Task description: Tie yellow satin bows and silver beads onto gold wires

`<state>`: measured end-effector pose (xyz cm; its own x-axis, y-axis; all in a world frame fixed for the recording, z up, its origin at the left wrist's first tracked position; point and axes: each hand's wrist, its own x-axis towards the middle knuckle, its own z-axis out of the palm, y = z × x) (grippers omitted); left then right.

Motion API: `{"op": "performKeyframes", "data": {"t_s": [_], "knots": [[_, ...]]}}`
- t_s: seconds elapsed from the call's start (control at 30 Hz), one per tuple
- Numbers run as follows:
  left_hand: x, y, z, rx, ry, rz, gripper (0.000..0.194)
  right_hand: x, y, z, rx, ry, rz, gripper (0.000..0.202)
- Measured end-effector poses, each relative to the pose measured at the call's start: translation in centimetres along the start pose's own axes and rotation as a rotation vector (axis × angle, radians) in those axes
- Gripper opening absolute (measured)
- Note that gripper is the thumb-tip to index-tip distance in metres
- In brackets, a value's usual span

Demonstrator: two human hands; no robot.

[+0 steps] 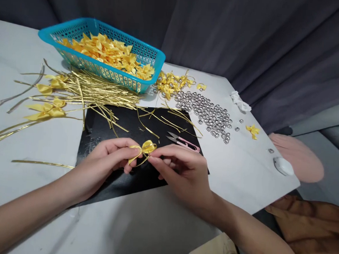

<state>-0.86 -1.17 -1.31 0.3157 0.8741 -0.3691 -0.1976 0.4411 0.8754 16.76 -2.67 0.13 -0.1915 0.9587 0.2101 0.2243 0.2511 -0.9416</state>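
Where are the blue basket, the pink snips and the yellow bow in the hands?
Blue basket (104, 64), head view: front rim.
Pink snips (189, 144), head view: handle.
Yellow bow (148, 146), head view: right loop.

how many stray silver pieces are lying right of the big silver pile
3: one silver piece and a second near it, both between the pile and the lone yellow bow; a third near the white device. Any under the bow would be hidden.

Over the black mat (118, 189), the person's left hand (109, 160) and right hand (183, 172) nearly meet in thumb-and-finger pinches, bare forearms (45, 197) slanting toward it.
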Motion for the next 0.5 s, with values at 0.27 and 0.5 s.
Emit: {"op": "performKeyframes", "data": {"t_s": [0.27, 0.5], "knots": [[-0.16, -0.14, 0.11, 0.058, -0.006, 0.017, 0.019, -0.25, -0.24, 0.11, -0.200, 0.057, -0.132, 0.009], [-0.17, -0.12, 0.35, 0.052, 0.053, 0.029, 0.019, -0.51, -0.76, 0.45, -0.146, 0.112, -0.013, 0.007]]}}
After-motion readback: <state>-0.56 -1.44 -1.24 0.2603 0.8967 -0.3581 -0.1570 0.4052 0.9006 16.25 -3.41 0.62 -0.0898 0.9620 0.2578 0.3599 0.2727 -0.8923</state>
